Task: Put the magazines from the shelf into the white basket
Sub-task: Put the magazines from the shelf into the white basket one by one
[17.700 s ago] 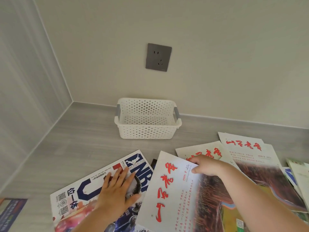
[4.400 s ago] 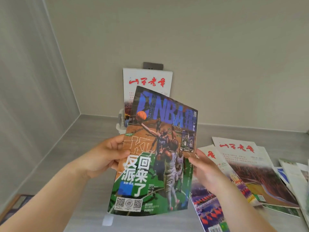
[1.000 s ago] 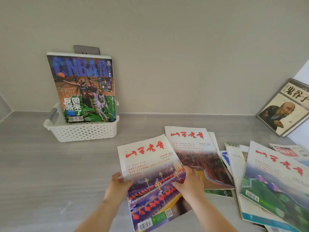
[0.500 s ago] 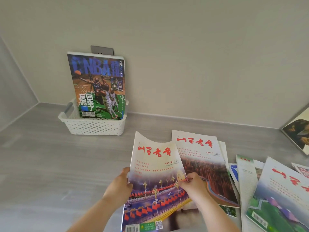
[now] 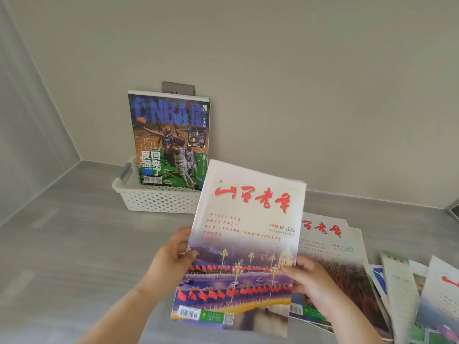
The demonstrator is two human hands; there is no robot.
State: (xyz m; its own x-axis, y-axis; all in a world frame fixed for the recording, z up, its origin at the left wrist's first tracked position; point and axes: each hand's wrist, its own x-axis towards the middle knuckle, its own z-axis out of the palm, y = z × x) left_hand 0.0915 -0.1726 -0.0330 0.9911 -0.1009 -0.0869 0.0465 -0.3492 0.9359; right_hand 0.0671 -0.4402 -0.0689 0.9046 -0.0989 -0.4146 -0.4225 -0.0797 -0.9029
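White perforated basket (image 5: 159, 201): landmark; stands on the grey shelf surface (image 5: 62, 244) against the back wall, grey handle (image 5: 125, 170) on its left end.

NBA basketball magazine (image 5: 171, 142): stands in the basket, long axis upright, title at the top, cover facing the camera, top edge leaning back on the wall. A white edge of another magazine shows just behind its top. Grey wall socket (image 5: 178, 88) peeks out above it.

Red-titled magazine with a night street scene of red flags (image 5: 244, 244): held in the air in front of and to the right of the basket, its upper left corner overlapping the basket's right end in this view. Long axis runs toward the wall, tilted slightly right; title end points away from the person, barcode edge nearest them; cover faces up toward the camera.

Left hand (image 5: 171, 259): pinches the magazine's left edge, thumb on the cover, fingers behind.

Right hand (image 5: 310, 281): grips the right edge low down, thumb on the cover, fingers behind.

Second red-titled magazine (image 5: 330, 244): lies flat on the shelf, right of the basket, partly under the held one.

Further magazines (image 5: 409, 294): overlapping, fanned out at the far right.
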